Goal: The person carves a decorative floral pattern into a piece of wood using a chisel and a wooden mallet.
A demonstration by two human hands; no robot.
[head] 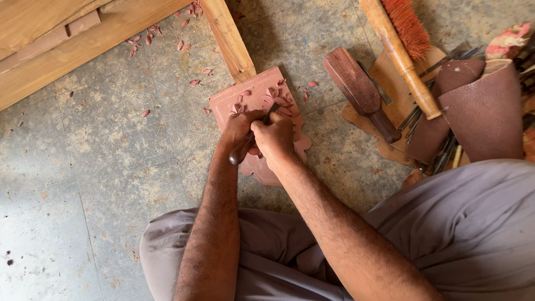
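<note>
A seated person in grey-brown trousers [446, 234] works on a bare concrete floor [83, 167], both forearms reaching from six o'clock toward the middle of the view. The left hand [241, 129] and right hand [274, 138] are pressed together over a carved reddish wooden panel [251, 97], and both are curled tight around a carving chisel [245, 147]. Its dark handle end juts from under the left hand toward seven o'clock, and the shaft runs up between the fists toward one o'clock, where the tip meets the raised floral relief; the long axis thus lies on a seven-to-one diagonal. The fingers of both hands are fully closed on the tool, the knuckles hiding most of the shaft. The panel lies flat on the floor at centre, its scalloped lower edge showing just beyond the right wrist, its long axis running roughly five to eleven. At its top edge a pale timber post [228, 36] touches it and runs away toward eleven o'clock. Reddish wood chips [194, 82] lie scattered at eleven o'clock. At two o'clock, well apart from the hands, rest a dark wooden mallet [359, 89], a long-handled brush [398, 53] with orange bristles, and a brown leather roll [479, 108] with metal tools [446, 153] beneath it.
</note>
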